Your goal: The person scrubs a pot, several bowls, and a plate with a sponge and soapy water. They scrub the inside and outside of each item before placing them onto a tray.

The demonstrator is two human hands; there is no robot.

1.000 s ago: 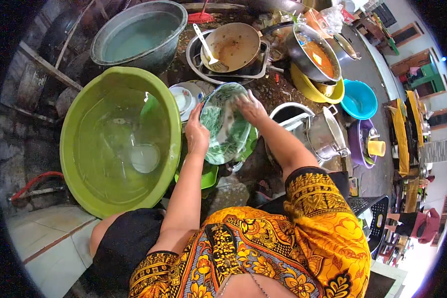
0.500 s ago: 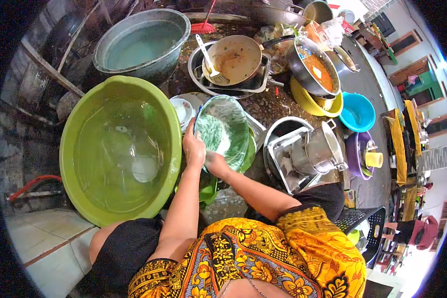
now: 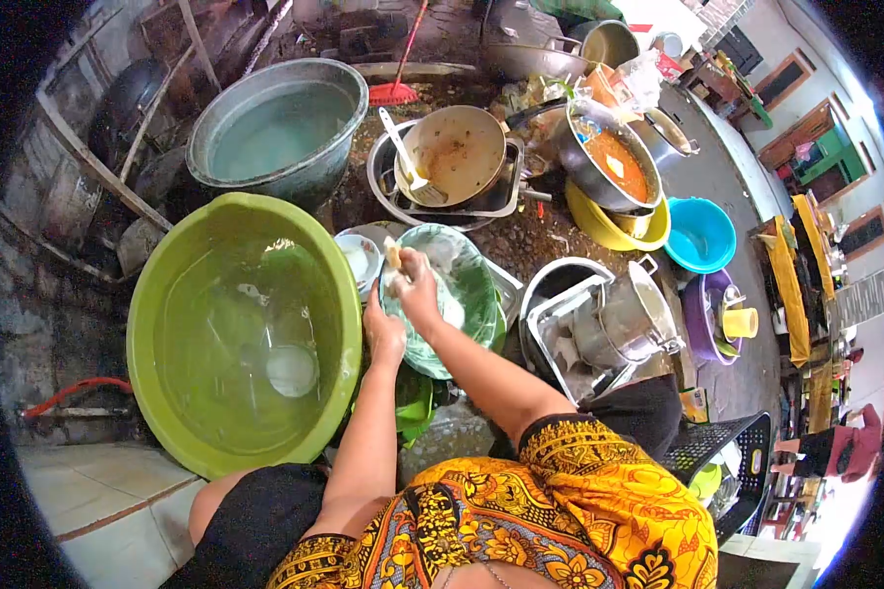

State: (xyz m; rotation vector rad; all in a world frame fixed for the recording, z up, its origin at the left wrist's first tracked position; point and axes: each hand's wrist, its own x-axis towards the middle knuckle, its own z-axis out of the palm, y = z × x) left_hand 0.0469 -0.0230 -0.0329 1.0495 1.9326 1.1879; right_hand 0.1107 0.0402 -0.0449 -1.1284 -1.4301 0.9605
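A green, foam-streaked basin point(image 3: 469, 270) is tilted in front of me. My left hand point(image 3: 384, 332) is closed on its left rim and steadies it. Over the basin's left side, my right hand point(image 3: 418, 293) is closed on a small yellowish sponge point(image 3: 393, 255), mostly hidden by the fingers and suds. White lather covers much of the basin's inner wall. Just left of it are small white dishes point(image 3: 359, 257). A large olive-green tub point(image 3: 147, 344) of water stands left of my hands, with a pale round dish point(image 3: 293, 371) under the surface.
Behind are a grey tub of water point(image 3: 275, 128) and a dirty frying pan point(image 3: 457, 157) with a spatula point(image 3: 408, 162). To the right sit a pot of orange sauce point(image 3: 614, 162), a metal pot point(image 3: 614, 319), a blue basin point(image 3: 699, 236), a purple basin point(image 3: 702, 319) and a black crate point(image 3: 746, 461).
My right hand has moved from the basin's near edge up and across to its upper left side. My left hand stays on the rim. The whole view has shifted slightly.
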